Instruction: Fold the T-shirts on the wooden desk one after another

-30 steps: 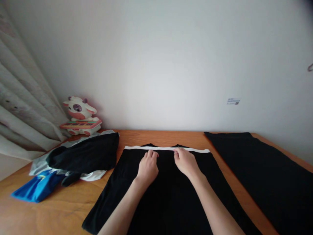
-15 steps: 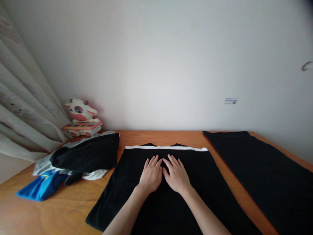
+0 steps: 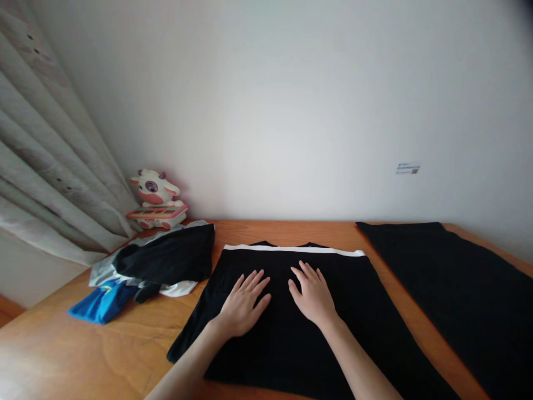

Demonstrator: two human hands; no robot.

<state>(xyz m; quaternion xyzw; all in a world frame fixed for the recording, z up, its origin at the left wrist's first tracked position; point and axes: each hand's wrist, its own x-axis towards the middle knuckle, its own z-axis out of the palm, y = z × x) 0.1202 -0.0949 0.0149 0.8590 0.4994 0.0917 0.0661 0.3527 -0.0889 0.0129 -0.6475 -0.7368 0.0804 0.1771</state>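
Note:
A black garment [image 3: 283, 344] with a white band [image 3: 291, 250] along its far edge lies spread on the wooden table. My left hand [image 3: 245, 303] rests palm down on its left part, fingers stretched and apart. On the right of its middle, my right hand [image 3: 312, 291] touches the cloth with loosely spread fingers. A strip of bare cloth separates the two hands. Two small dark peaks of fabric [image 3: 265, 243] stick out beyond the white band. The exact kind of garment cannot be told.
A heap of clothes lies at the left, with a black piece [image 3: 166, 256] on top and a blue one [image 3: 102, 300] in front. Behind it stands a cow toy with a keyboard [image 3: 157, 200]. Another black cloth [image 3: 449, 283] lies along the right. A curtain [image 3: 54, 144] hangs at left.
My hands, close together before, have moved apart across the cloth, the left one outward and nearer to me. The view has turned slightly left.

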